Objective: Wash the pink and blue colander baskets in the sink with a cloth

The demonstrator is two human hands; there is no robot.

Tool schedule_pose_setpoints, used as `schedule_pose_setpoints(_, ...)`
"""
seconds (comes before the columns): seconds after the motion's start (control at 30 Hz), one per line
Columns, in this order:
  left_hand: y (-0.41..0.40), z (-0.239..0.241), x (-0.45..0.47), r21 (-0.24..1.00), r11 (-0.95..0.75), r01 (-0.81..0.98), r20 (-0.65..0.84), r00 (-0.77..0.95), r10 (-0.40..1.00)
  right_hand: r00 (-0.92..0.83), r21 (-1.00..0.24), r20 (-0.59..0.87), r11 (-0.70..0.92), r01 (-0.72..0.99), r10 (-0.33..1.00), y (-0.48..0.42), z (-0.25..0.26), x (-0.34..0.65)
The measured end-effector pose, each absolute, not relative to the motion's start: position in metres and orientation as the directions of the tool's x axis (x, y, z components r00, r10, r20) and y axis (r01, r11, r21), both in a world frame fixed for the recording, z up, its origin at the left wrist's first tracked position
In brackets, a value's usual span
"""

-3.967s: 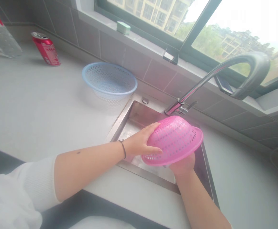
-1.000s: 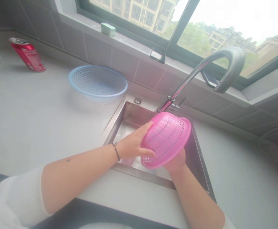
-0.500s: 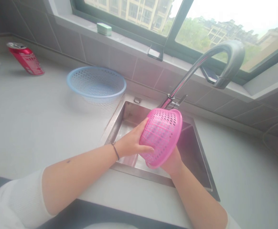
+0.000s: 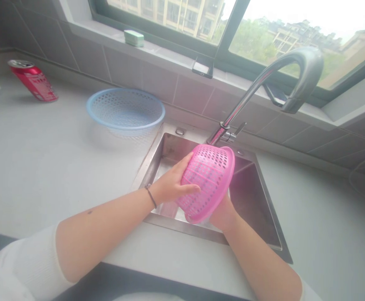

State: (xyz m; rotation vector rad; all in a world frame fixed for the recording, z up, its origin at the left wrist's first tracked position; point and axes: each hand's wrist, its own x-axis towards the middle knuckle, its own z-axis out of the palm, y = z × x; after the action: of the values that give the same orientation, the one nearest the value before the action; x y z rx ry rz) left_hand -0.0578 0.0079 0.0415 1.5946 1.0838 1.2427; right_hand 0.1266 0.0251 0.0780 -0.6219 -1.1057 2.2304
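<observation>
A pink perforated basket (image 4: pixel 208 179) is held tilted on its side over the steel sink (image 4: pixel 257 209), its open mouth facing right. My left hand (image 4: pixel 171 184) presses against its outer bottom, fingers spread and curved over the plastic. My right hand (image 4: pixel 221 215) grips the lower rim from beneath, and the basket hides most of its fingers. The curved chrome tap (image 4: pixel 273 79) arches above and behind the basket.
A blue perforated basket (image 4: pixel 126 109) stands on the grey counter left of the sink. A red can (image 4: pixel 32 80) lies further left by the wall. A green block (image 4: pixel 134 37) and a phone (image 4: pixel 203 69) rest on the window sill.
The pink basket has been turned from bottom-up to standing on its side, mouth to the right. Both hands stayed on it and shifted slightly left.
</observation>
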Motion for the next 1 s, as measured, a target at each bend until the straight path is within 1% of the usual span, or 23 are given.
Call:
schedule_pose_setpoints(0.1, 0.009, 0.040, -0.060, 0.947, -0.308, 0.093, 0.298, 0.110, 0.948, -0.732, -0.811, -0.146, -0.505, -0.297, 0.666, 0.027, 0.078, 0.128)
schedule_pose_setpoints(0.17, 0.008, 0.039, -0.059, 0.942, -0.322, 0.100, 0.305, 0.151, 0.940, -0.713, -0.790, -0.105, -0.493, -0.364, 0.694, 0.033, 0.080, 0.134)
schedule_pose_setpoints(0.23, 0.007, 0.039, -0.058, 0.931, -0.334, 0.151, 0.301, 0.204, 0.932, -0.689, -0.778, -0.073, -0.474, -0.413, 0.721, 0.038, 0.082, 0.140)
schedule_pose_setpoints(0.3, 0.006, 0.040, -0.058, 0.915, -0.351, 0.201, 0.304, 0.231, 0.924, -0.689, -0.780, -0.085, -0.478, -0.403, 0.719, 0.038, 0.082, 0.141)
schedule_pose_setpoints(0.37, 0.006, 0.042, -0.058, 0.906, -0.366, 0.213, 0.320, 0.221, 0.921, -0.706, -0.794, -0.100, -0.484, -0.368, 0.701, 0.034, 0.082, 0.138)
schedule_pose_setpoints(0.53, 0.006, 0.044, -0.060, 0.916, -0.364, 0.170, 0.350, 0.108, 0.931, -0.738, -0.818, -0.091, -0.473, -0.328, 0.669, 0.027, 0.079, 0.131)
schedule_pose_setpoints(0.63, 0.005, 0.044, -0.060, 0.902, -0.399, 0.166, 0.375, 0.158, 0.914, -0.725, -0.797, -0.065, -0.473, -0.376, 0.686, 0.035, 0.082, 0.138)
schedule_pose_setpoints(0.7, 0.004, 0.045, -0.059, 0.875, -0.437, 0.207, 0.395, 0.216, 0.893, -0.704, -0.786, -0.032, -0.453, -0.421, 0.709, 0.039, 0.084, 0.143)
schedule_pose_setpoints(0.77, 0.004, 0.046, -0.057, 0.851, -0.463, 0.246, 0.409, 0.243, 0.880, -0.697, -0.781, -0.042, -0.458, -0.424, 0.716, 0.039, 0.086, 0.144)
schedule_pose_setpoints(0.83, 0.004, 0.046, -0.057, 0.854, -0.454, 0.253, 0.408, 0.214, 0.888, -0.697, -0.792, -0.090, -0.475, -0.382, 0.711, 0.034, 0.087, 0.140)
schedule_pose_setpoints(0.9, 0.005, 0.047, -0.057, 0.883, -0.408, 0.232, 0.387, 0.131, 0.913, -0.696, -0.812, -0.131, -0.479, -0.334, 0.706, 0.029, 0.086, 0.133)
schedule_pose_setpoints(1.0, 0.005, 0.047, -0.059, 0.914, -0.360, 0.185, 0.358, 0.046, 0.933, -0.702, -0.817, -0.156, -0.489, -0.304, 0.695, 0.027, 0.086, 0.130)
